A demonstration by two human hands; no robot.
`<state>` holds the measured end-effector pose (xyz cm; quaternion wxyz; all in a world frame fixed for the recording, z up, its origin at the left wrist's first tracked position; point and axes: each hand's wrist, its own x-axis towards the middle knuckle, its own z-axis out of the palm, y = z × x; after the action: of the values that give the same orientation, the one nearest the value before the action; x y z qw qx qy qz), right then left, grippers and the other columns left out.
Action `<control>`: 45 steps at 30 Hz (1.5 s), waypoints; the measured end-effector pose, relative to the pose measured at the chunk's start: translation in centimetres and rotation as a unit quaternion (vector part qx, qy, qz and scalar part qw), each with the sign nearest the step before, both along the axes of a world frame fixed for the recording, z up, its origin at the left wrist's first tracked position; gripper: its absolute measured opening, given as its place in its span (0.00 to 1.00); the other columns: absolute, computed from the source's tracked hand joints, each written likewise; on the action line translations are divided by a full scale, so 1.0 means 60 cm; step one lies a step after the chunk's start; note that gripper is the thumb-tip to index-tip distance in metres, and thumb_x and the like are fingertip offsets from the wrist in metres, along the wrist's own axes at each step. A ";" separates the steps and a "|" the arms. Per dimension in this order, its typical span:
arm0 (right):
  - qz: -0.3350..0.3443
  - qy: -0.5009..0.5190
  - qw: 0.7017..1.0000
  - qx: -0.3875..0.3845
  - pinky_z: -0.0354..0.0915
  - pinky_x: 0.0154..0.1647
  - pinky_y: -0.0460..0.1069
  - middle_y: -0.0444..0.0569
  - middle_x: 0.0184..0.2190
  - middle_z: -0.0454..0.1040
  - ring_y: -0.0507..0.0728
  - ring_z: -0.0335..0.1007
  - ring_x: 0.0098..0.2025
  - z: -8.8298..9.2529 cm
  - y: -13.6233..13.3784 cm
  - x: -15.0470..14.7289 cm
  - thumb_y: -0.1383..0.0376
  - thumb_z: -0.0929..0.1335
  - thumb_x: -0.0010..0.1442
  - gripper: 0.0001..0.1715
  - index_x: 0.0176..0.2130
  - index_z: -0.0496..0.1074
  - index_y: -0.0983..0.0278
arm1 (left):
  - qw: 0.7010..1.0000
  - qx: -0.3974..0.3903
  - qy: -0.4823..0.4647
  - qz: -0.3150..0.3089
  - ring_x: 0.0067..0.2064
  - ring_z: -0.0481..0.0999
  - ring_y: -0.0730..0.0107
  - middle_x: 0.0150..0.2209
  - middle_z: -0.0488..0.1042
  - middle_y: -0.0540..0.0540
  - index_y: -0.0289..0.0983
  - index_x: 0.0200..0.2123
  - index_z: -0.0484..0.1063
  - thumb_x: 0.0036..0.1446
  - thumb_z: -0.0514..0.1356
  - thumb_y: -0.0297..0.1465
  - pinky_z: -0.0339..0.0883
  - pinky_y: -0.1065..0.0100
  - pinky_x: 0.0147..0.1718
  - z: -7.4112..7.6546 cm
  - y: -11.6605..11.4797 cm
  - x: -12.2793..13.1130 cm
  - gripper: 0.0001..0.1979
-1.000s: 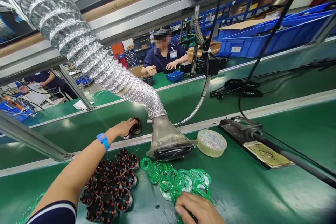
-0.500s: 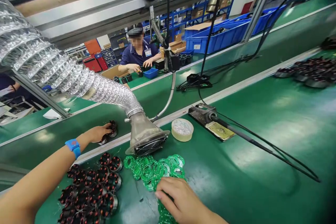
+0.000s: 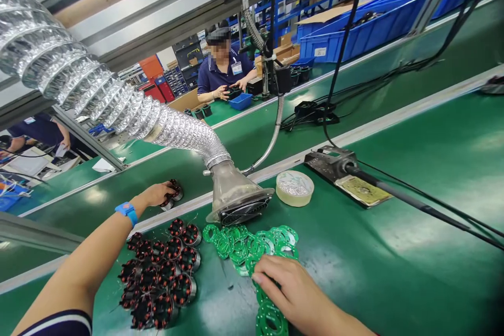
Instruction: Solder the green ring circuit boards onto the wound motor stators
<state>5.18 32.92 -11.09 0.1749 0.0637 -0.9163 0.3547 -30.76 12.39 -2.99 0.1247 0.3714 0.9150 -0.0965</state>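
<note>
My left hand [image 3: 156, 194], with a blue wristband, reaches out onto the conveyor belt [image 3: 118, 197] and closes on a black and copper motor stator [image 3: 174, 191]. My right hand [image 3: 289, 289] rests with curled fingers on a heap of green ring-shaped circuit boards [image 3: 252, 244] near the front of the bench. Between my arms lies a cluster of several dark stators [image 3: 161, 273] with red windings.
A silver flexible duct ends in a fume hood [image 3: 238, 199] just behind the boards. A round tub [image 3: 294, 188] and a soldering iron stand [image 3: 346, 173] with cables lie to the right. A co-worker [image 3: 224, 71] sits across the line by blue bins [image 3: 354, 31].
The view has swung between the frames. My left hand stays on the stator on the belt. My right hand stays on the green boards.
</note>
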 end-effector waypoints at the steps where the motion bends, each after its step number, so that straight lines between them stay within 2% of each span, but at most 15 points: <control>1: -0.001 0.003 1.000 -0.002 0.58 0.27 0.45 0.44 0.23 0.70 0.51 0.66 0.25 0.000 0.000 0.000 0.59 0.53 0.69 0.24 0.28 0.66 0.62 | 1.000 -0.005 -0.007 0.000 0.53 0.72 0.65 0.54 0.71 0.54 0.49 0.43 0.77 0.45 0.58 0.22 0.62 0.71 0.54 0.000 -0.005 0.000 0.22; 6: 0.002 0.016 1.000 -0.021 0.59 0.27 0.45 0.44 0.23 0.71 0.51 0.67 0.25 0.003 0.000 0.000 0.60 0.55 0.68 0.22 0.28 0.67 0.62 | 0.999 -0.013 0.008 0.047 0.56 0.69 0.58 0.57 0.68 0.48 0.45 0.54 0.70 0.53 0.54 0.28 0.61 0.64 0.55 0.019 -0.053 0.024 0.24; 12: 0.012 0.022 0.998 -0.060 0.61 0.26 0.45 0.45 0.23 0.71 0.51 0.67 0.25 0.009 -0.008 0.003 0.59 0.56 0.67 0.21 0.27 0.67 0.62 | 0.997 -0.036 -0.052 0.051 0.51 0.74 0.60 0.51 0.75 0.48 0.43 0.54 0.70 0.51 0.58 0.30 0.65 0.67 0.50 0.037 -0.114 0.122 0.24; 15: 0.017 0.020 0.997 -0.071 0.61 0.27 0.46 0.44 0.23 0.71 0.51 0.68 0.25 0.012 -0.012 0.006 0.59 0.57 0.67 0.21 0.27 0.67 0.61 | 0.996 -0.024 -0.056 0.057 0.52 0.73 0.57 0.52 0.73 0.44 0.42 0.53 0.70 0.51 0.60 0.31 0.65 0.65 0.50 0.046 -0.125 0.183 0.23; 18: 0.014 0.017 0.995 -0.095 0.62 0.27 0.45 0.44 0.22 0.71 0.52 0.68 0.25 0.017 -0.015 0.010 0.58 0.57 0.66 0.20 0.27 0.67 0.61 | 0.996 0.020 -0.009 0.090 0.51 0.72 0.50 0.55 0.69 0.34 0.33 0.54 0.68 0.57 0.54 0.31 0.63 0.55 0.51 0.057 -0.116 0.269 0.21; 19: 0.007 0.015 0.994 -0.106 0.62 0.27 0.45 0.44 0.22 0.71 0.52 0.68 0.25 0.019 -0.017 0.012 0.58 0.57 0.66 0.20 0.27 0.67 0.61 | 0.995 0.043 0.004 0.093 0.53 0.71 0.50 0.55 0.67 0.33 0.33 0.55 0.66 0.60 0.51 0.31 0.61 0.54 0.53 0.058 -0.107 0.305 0.20; 21: -0.019 0.011 0.992 -0.128 0.61 0.27 0.46 0.43 0.22 0.71 0.52 0.67 0.25 0.022 -0.023 0.016 0.57 0.58 0.65 0.20 0.27 0.67 0.61 | 0.992 0.104 -0.018 0.067 0.55 0.69 0.61 0.54 0.68 0.41 0.39 0.54 0.66 0.64 0.47 0.35 0.60 0.62 0.55 0.049 -0.080 0.383 0.18; 23: -0.059 0.013 0.987 -0.150 0.61 0.28 0.46 0.44 0.22 0.70 0.52 0.66 0.25 0.024 -0.029 0.020 0.55 0.58 0.65 0.20 0.27 0.67 0.61 | 0.951 0.236 -0.200 0.020 0.52 0.70 0.64 0.52 0.70 0.43 0.39 0.55 0.64 0.63 0.50 0.38 0.63 0.65 0.52 0.026 -0.048 0.458 0.19; 24: -0.080 0.017 0.984 -0.161 0.61 0.28 0.46 0.44 0.22 0.70 0.53 0.66 0.25 0.024 -0.032 0.021 0.55 0.58 0.64 0.20 0.27 0.66 0.61 | 0.921 0.257 -0.294 0.008 0.51 0.71 0.64 0.53 0.69 0.42 0.39 0.58 0.60 0.62 0.51 0.40 0.64 0.65 0.51 0.010 -0.032 0.489 0.22; 26: -0.106 0.015 0.977 -0.182 0.60 0.30 0.47 0.45 0.22 0.69 0.53 0.65 0.26 0.024 -0.033 0.024 0.54 0.58 0.64 0.20 0.27 0.66 0.62 | 0.870 0.290 -0.397 0.028 0.44 0.74 0.64 0.46 0.72 0.42 0.36 0.51 0.64 0.62 0.51 0.41 0.67 0.65 0.44 -0.024 -0.007 0.533 0.19; 29: -0.075 -0.045 0.973 -0.214 0.59 0.30 0.47 0.44 0.22 0.67 0.52 0.62 0.26 0.027 -0.023 0.026 0.53 0.59 0.63 0.20 0.26 0.64 0.62 | 0.794 0.343 -0.490 0.108 0.27 0.72 0.72 0.33 0.69 0.48 0.35 0.39 0.64 0.61 0.50 0.43 0.65 0.72 0.25 -0.064 0.011 0.554 0.16; 33: 0.051 -0.185 0.934 -0.302 0.58 0.25 0.44 0.40 0.20 0.61 0.49 0.58 0.24 0.036 -0.008 0.030 0.51 0.62 0.59 0.21 0.24 0.61 0.63 | 0.692 0.331 -0.623 0.155 0.20 0.67 0.77 0.25 0.65 0.53 0.37 0.38 0.62 0.54 0.57 0.49 0.57 0.76 0.19 -0.080 0.007 0.548 0.21; 39: 0.126 -0.289 0.851 -0.420 0.54 0.12 0.41 0.38 0.20 0.58 0.46 0.53 0.18 0.038 -0.030 0.038 0.44 0.68 0.52 0.26 0.26 0.63 0.64 | 0.655 0.374 -0.646 0.115 0.25 0.67 0.78 0.28 0.71 0.48 0.33 0.38 0.66 0.48 0.62 0.53 0.61 0.76 0.24 -0.091 -0.001 0.554 0.28; 42: 0.125 -0.295 0.831 -0.455 0.50 0.09 0.41 0.36 0.18 0.56 0.44 0.48 0.13 0.032 -0.044 0.036 0.40 0.64 0.52 0.29 0.30 0.62 0.62 | 0.616 0.384 -0.680 0.101 0.22 0.68 0.78 0.28 0.73 0.46 0.33 0.40 0.66 0.48 0.62 0.51 0.61 0.76 0.20 -0.101 -0.010 0.553 0.28; 45: 0.106 -0.273 0.826 -0.482 0.45 0.09 0.41 0.33 0.16 0.51 0.45 0.42 0.12 0.023 -0.054 0.029 0.38 0.59 0.55 0.29 0.33 0.59 0.61 | 0.605 0.412 -0.673 0.103 0.19 0.68 0.77 0.28 0.73 0.46 0.34 0.37 0.64 0.47 0.62 0.53 0.61 0.76 0.17 -0.106 -0.021 0.546 0.28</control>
<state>6.93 29.66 -9.71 -0.1123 -0.0316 -0.6266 0.7706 2.03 11.13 -9.33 0.5485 0.2464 0.5476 0.5819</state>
